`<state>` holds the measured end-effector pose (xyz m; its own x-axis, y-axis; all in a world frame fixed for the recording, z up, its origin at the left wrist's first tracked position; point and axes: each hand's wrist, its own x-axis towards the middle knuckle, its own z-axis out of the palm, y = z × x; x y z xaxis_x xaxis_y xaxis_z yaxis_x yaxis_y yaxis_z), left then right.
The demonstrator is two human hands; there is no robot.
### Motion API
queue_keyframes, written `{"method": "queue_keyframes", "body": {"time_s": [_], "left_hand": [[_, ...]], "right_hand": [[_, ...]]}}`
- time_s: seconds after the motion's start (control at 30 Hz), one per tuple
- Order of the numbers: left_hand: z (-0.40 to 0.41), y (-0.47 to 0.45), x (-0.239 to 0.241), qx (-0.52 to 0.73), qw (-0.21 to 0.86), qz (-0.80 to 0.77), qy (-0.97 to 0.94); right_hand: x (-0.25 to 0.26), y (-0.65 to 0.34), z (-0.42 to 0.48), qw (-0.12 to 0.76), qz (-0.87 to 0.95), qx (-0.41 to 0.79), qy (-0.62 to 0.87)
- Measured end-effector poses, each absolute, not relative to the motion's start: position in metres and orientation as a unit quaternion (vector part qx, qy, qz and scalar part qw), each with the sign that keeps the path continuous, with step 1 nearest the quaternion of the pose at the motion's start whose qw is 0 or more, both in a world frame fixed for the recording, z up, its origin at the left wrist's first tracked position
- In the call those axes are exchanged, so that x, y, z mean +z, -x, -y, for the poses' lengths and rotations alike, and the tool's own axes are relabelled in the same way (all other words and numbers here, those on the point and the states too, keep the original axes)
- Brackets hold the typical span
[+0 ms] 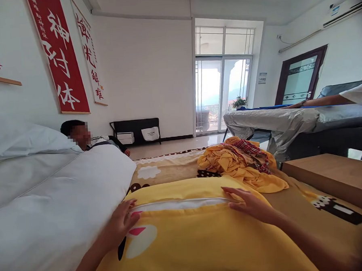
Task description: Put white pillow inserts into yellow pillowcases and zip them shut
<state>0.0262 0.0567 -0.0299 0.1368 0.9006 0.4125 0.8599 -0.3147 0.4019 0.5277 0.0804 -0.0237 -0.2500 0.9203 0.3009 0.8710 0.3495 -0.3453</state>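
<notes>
A large yellow pillow cover [198,235] lies in front of me. White filling [184,204] shows through a long slit near its far edge. My left hand [120,223] rests at the left end of the slit, thumb and fingers apart, beside a printed pink and white patch. At the right end lies my right hand [250,205], its fingers spread over the yellow cloth. Neither hand visibly grips the cloth, and the underside of the cover is hidden.
Big white pillows [59,198] fill the left, with a person [80,134] behind them. A crumpled yellow and plaid cloth [233,161] lies on the patterned brown blanket [170,164]. To the right are a cardboard box [331,172] and a silver-covered table [277,120] with another person's arm.
</notes>
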Motion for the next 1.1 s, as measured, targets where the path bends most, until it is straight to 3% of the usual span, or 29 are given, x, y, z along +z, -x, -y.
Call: {"method": "queue_keyframes", "body": {"time_s": [0.13,0.3,0.47,0.57,0.7,0.83,0.93,1.1], "left_hand": [[-0.062,-0.05,-0.05,0.301,0.045,-0.547,-0.78],[-0.064,-0.03,-0.054,0.31,0.09,-0.519,-0.791],[-0.056,-0.019,-0.056,0.39,0.045,-0.536,-0.747],[-0.051,-0.022,-0.042,0.342,0.07,-0.523,-0.777],[-0.056,-0.026,-0.009,0.259,0.128,-0.484,-0.826],[-0.078,-0.028,-0.001,0.359,0.072,-0.489,-0.792],[-0.102,-0.033,-0.017,0.374,0.044,-0.51,-0.773],[-0.133,-0.047,-0.034,0.318,0.107,-0.536,-0.775]], "right_hand": [[-0.039,-0.471,-0.071,0.237,0.795,0.007,0.559],[-0.038,-0.478,-0.069,0.256,0.827,0.055,0.497],[-0.039,-0.489,-0.049,0.241,0.852,-0.037,0.463],[-0.033,-0.491,-0.043,0.218,0.838,-0.054,0.497],[0.001,-0.493,-0.056,0.147,0.835,0.054,0.527],[0.023,-0.498,-0.075,0.191,0.852,0.041,0.486],[0.005,-0.494,-0.087,0.225,0.836,-0.033,0.498],[-0.037,-0.476,-0.107,0.196,0.799,-0.071,0.564]]}}
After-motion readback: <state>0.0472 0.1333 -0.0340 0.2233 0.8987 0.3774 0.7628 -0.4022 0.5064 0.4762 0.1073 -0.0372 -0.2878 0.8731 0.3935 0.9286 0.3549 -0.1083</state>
